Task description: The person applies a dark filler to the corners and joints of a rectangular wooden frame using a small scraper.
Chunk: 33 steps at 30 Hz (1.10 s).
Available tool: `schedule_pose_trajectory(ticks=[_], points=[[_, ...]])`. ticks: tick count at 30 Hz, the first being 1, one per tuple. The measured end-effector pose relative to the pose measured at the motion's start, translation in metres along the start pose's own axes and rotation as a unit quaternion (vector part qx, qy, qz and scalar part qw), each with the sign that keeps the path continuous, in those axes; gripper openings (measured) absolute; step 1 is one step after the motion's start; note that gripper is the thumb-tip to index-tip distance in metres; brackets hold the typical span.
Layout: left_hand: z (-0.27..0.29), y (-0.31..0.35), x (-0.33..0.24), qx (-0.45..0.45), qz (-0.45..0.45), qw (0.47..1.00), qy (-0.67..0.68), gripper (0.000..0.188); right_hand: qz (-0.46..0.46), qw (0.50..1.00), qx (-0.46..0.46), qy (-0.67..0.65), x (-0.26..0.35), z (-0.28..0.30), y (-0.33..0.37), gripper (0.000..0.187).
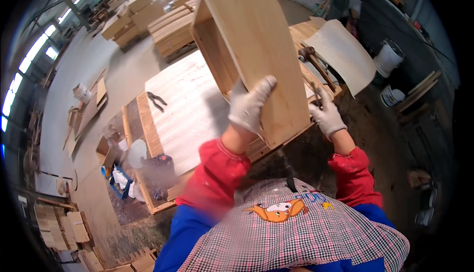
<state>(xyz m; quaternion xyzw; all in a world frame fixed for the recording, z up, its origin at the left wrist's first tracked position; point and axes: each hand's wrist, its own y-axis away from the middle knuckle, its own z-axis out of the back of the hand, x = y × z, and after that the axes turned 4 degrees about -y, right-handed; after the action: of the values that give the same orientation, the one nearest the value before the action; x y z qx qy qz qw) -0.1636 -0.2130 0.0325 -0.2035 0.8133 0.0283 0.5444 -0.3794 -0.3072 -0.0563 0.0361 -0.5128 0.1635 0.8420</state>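
A pale wooden box [269, 44], open on its left side and shaped like a drawer, stands tilted up over the near right part of the bench. My left hand [249, 106], in a whitish work glove, grips its near edge, thumb on the broad outer face and fingers toward the open side. To the right of the box, my gloved right hand [327, 115] is closed around a slim tool whose kind I cannot make out. Just beyond that hand lies a hammer [323, 69] with a wooden handle. The box's lower far corner is hidden.
A white sheet [177, 114] covers much of the bench, with dark-handled pliers [157, 101] on it. At left are a blue tray [120, 185] and a cardboard box [106, 151]. A curved pale sheet [340, 54] and white buckets [389, 58] stand right. Stacked wooden boxes [170, 30] rise behind.
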Motion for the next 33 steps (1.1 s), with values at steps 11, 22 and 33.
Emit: schedule_pose_trajectory(ticks=[11,22,33], points=[[0.02,-0.064,-0.026,-0.026,-0.038,0.996,0.082,0.036,0.167,0.983,0.08,0.008,0.11,0.018,0.091,0.047],[0.02,-0.069,-0.025,-0.019,-0.054,0.994,0.088,0.034,0.186,0.951,0.198,0.148,0.158,-0.016,0.094,0.048],[0.021,-0.078,-0.024,-0.045,-0.063,0.995,0.059,0.037,0.194,0.958,0.175,0.12,0.157,-0.026,0.088,0.047]])
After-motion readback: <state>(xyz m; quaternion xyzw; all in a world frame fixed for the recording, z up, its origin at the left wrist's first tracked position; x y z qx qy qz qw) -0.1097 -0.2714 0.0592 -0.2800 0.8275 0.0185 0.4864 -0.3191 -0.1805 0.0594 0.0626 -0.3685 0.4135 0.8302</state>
